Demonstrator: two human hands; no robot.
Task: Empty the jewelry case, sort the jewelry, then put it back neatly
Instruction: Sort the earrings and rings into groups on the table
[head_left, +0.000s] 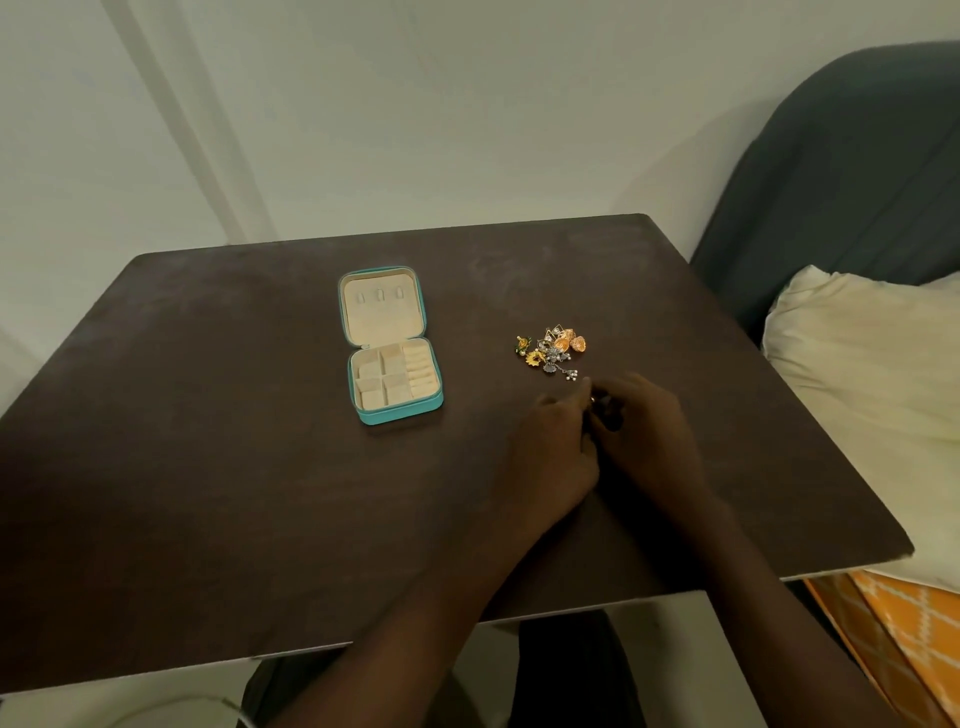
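Dark table (208, 467) — open jewelry case (392, 345), compartments bare

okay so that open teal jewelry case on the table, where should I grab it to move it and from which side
Grip the teal zip jewelry case by its tray half's outer side walls, from above. The lid lies flat open beyond it, hinged, so lifting the lid would probably fold it. Both hands are busy.

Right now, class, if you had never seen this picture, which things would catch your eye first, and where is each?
The open teal jewelry case stands out on the dark table, left of centre, its cream compartments looking empty. To its right lies a small heap of gold and silver jewelry. Just in front of that heap, the left hand and right hand meet, fingers pinching a small piece too tiny to identify.
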